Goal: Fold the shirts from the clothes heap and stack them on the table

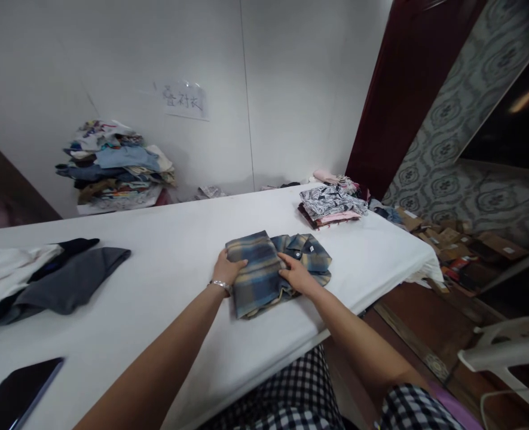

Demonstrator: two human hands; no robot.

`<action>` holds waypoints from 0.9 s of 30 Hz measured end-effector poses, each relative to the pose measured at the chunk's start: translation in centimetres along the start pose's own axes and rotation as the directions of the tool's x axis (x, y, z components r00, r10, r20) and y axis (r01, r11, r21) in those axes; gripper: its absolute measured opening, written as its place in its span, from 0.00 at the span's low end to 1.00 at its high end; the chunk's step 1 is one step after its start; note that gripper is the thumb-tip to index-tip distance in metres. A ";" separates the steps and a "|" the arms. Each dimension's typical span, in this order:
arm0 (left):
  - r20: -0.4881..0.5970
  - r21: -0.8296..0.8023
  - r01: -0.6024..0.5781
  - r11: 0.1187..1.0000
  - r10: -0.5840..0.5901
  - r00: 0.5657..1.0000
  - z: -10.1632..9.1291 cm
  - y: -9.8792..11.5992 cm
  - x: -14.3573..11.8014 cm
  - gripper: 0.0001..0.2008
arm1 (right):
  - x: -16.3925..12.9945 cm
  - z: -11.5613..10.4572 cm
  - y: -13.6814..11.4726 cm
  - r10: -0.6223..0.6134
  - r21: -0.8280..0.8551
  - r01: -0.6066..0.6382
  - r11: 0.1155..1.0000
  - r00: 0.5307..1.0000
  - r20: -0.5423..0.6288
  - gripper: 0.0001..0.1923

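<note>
A blue, grey and tan plaid shirt (259, 278) lies partly folded on the white-covered table (170, 334), its collar pointing right. My left hand (228, 269), with a bracelet at the wrist, grips the shirt's left edge; the thumb rests on top and the other fingers are mostly hidden. At the inner edge of the folded-over part, my right hand (296, 276) holds the fabric between thumb and fingers, just below the dark button and collar. Beyond it, to the right, sits a stack of folded shirts (333, 202) topped by a black-and-white patterned one.
White and dark garments (71, 280) lie loosely at the left, with a dark phone-like device (22, 391) nearer me. A tall clothes pile (121, 161) stands behind the table. Cardboard boxes (452, 239) and a white plastic chair (506, 352) are off to the right.
</note>
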State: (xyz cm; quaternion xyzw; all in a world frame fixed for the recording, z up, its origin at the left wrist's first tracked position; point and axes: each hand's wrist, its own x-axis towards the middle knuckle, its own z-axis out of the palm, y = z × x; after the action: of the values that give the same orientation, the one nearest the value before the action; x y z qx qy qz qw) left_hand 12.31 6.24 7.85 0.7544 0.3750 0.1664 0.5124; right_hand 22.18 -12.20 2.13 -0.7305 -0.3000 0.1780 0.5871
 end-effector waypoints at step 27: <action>0.072 0.022 -0.078 0.997 0.077 0.994 -1.6 -3.9 0.5 0.36 | -1.7 1.0 -2.4 -0.017 -0.566 0.058 0.822 0.997 0.078 0.20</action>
State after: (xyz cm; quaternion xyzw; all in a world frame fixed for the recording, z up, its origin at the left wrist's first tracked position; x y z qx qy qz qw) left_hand 10.09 8.40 4.95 0.7800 0.3291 0.1546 0.5093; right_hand 19.74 -12.20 3.99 -0.8594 -0.3739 0.0940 0.3358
